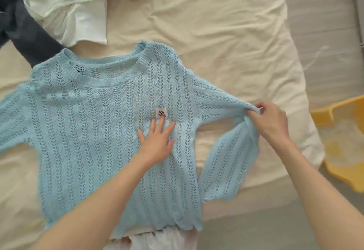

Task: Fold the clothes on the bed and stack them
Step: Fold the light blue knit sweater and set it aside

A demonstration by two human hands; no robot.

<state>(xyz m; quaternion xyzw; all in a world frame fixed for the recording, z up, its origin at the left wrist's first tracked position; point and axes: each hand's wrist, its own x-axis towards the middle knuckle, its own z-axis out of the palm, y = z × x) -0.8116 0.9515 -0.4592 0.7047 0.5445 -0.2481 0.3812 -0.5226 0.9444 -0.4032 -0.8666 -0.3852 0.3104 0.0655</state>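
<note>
A yellow plastic tub [343, 151] stood on the grey floor [323, 33] just beside the right edge of the mattress, its rim partly cut off by the frame edge. Pale, whitish contents lay inside it; their nature could not be determined. A narrow white strip of furniture [359, 3] ran along the upper right edge.

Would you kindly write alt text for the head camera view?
A light blue open-knit sweater lies flat on a cream bedsheet; the left hand presses its chest while the right hand pinches the right sleeve. White and dark grey clothes are heaped top left.
</note>
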